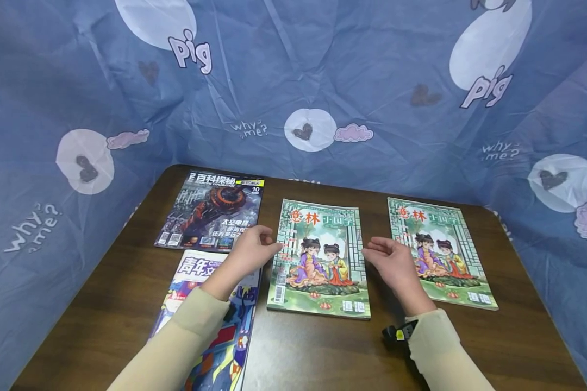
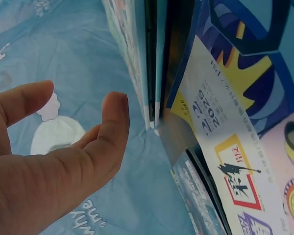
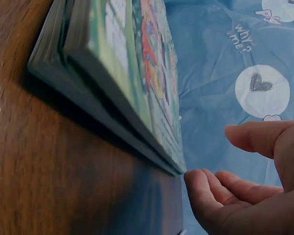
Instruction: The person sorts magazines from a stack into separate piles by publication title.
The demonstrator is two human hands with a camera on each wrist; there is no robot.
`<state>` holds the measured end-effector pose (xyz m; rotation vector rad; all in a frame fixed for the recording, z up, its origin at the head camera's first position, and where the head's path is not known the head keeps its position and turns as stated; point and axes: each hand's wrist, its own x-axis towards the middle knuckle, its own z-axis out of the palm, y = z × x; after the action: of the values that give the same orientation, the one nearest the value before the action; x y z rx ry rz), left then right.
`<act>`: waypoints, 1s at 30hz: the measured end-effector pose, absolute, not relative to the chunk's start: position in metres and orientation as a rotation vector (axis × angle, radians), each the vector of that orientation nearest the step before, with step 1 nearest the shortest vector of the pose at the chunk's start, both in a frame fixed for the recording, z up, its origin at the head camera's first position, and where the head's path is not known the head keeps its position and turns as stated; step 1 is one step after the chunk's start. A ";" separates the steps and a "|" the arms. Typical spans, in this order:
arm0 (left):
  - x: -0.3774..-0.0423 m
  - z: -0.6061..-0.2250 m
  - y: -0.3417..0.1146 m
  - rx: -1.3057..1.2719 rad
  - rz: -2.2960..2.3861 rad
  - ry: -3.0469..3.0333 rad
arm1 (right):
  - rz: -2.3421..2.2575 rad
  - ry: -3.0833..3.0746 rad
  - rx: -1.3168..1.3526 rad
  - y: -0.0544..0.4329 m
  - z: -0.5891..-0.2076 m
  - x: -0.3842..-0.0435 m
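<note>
In the middle of the table lies a green magazine (image 1: 323,260) with two cartoon children on its cover. Both wrist views show it on top of another, the two edges stacked. My left hand (image 1: 251,247) is at its left edge, thumb and fingers apart in the left wrist view, with nothing between them. On the opposite side, my right hand (image 1: 396,266) has its fingertips close by the right edge. In the right wrist view those fingertips (image 3: 198,183) sit near the stack's corner, the thumb raised away from them. A matching green magazine (image 1: 442,252) lies to the right, partly behind my right hand.
A dark science magazine (image 1: 215,209) lies at the back left of the brown table (image 1: 298,353). In front of it is a colourful magazine (image 1: 225,347), partly covered by my left forearm. A blue patterned cloth (image 1: 254,98) hangs around the back and sides.
</note>
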<state>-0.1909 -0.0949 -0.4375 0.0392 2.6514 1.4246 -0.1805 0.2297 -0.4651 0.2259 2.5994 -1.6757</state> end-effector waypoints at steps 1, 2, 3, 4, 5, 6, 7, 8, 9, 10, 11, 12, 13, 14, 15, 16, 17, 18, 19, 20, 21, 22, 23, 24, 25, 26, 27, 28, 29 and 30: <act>-0.193 -0.439 -0.094 0.035 1.411 2.650 | -1.670 2.596 0.236 0.230 -0.466 -0.181; -0.194 -0.440 -0.094 0.032 1.399 2.650 | -1.668 2.591 0.243 0.231 -0.467 -0.182; -0.196 -0.441 -0.093 0.031 1.384 2.651 | -1.659 2.590 0.248 0.231 -0.468 -0.182; -0.198 -0.443 -0.093 0.030 1.375 2.651 | -1.648 2.589 0.254 0.232 -0.469 -0.182; -0.200 -0.444 -0.093 0.027 1.366 2.651 | -1.639 2.586 0.259 0.232 -0.471 -0.183; -0.202 -0.445 -0.092 0.021 1.360 2.648 | -1.627 2.586 0.264 0.232 -0.472 -0.183; -0.204 -0.447 -0.092 0.015 1.353 2.643 | -1.621 2.581 0.268 0.233 -0.473 -0.184; -0.206 -0.449 -0.092 0.010 1.349 2.634 | -1.611 2.581 0.270 0.233 -0.475 -0.184; -0.208 -0.450 -0.091 0.005 1.346 2.620 | -1.600 2.583 0.272 0.233 -0.476 -0.185; -0.210 -0.452 -0.091 -0.002 1.344 2.606 | -1.594 2.586 0.277 0.233 -0.477 -0.186; -0.211 -0.453 -0.091 -0.008 1.339 2.595 | -1.588 2.588 0.283 0.233 -0.478 -0.186; -0.213 -0.455 -0.090 -0.012 1.335 2.582 | -1.581 2.591 0.288 0.233 -0.479 -0.187; -0.214 -0.456 -0.090 -0.014 1.327 2.573 | -1.573 2.595 0.290 0.233 -0.480 -0.188; -0.216 -0.457 -0.090 -0.013 1.318 2.567 | -1.561 2.602 0.292 0.232 -0.481 -0.188; -0.217 -0.459 -0.090 -0.013 1.306 2.567 | -1.552 2.605 0.293 0.232 -0.481 -0.189; -0.218 -0.460 -0.089 -0.015 1.299 2.566 | -1.547 2.610 0.295 0.231 -0.481 -0.189; -0.219 -0.461 -0.089 -0.017 1.294 2.564 | -1.545 2.609 0.293 0.231 -0.481 -0.190; -0.220 -0.462 -0.089 -0.017 1.291 2.560 | -1.544 2.608 0.292 0.230 -0.481 -0.190; -0.220 -0.463 -0.089 -0.021 1.289 2.555 | -1.543 2.608 0.286 0.230 -0.481 -0.190; -0.221 -0.464 -0.088 -0.025 1.290 2.552 | -1.539 2.606 0.286 0.229 -0.481 -0.190; -0.222 -0.464 -0.088 -0.027 1.292 2.545 | -1.539 2.600 0.280 0.229 -0.481 -0.190; -0.222 -0.464 -0.088 -0.031 1.294 2.539 | -1.541 2.592 0.280 0.228 -0.480 -0.190; -0.222 -0.464 -0.088 -0.032 1.294 2.539 | -1.538 2.586 0.277 0.228 -0.480 -0.190; -0.222 -0.464 -0.087 -0.031 1.292 2.540 | -1.532 2.582 0.273 0.227 -0.480 -0.190; -0.223 -0.464 -0.087 -0.027 1.287 2.543 | -1.527 2.581 0.266 0.227 -0.480 -0.190; -0.223 -0.464 -0.086 -0.020 1.280 2.549 | -1.525 2.580 0.267 0.227 -0.480 -0.190; -0.223 -0.464 -0.086 -0.017 1.274 2.553 | -1.526 2.577 0.266 0.226 -0.480 -0.190; -0.223 -0.464 -0.085 -0.017 1.265 2.560 | -1.527 2.576 0.269 0.226 -0.480 -0.190; -0.223 -0.464 -0.085 -0.015 1.255 2.564 | -1.522 2.580 0.262 0.226 -0.480 -0.191; -0.223 -0.464 -0.085 -0.016 1.245 2.566 | -1.522 2.580 0.261 0.226 -0.481 -0.191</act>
<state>-0.2230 -0.0846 -0.4637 -0.0158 2.5663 1.2447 -0.1908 0.2259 -0.4807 0.2607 2.5800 -1.5221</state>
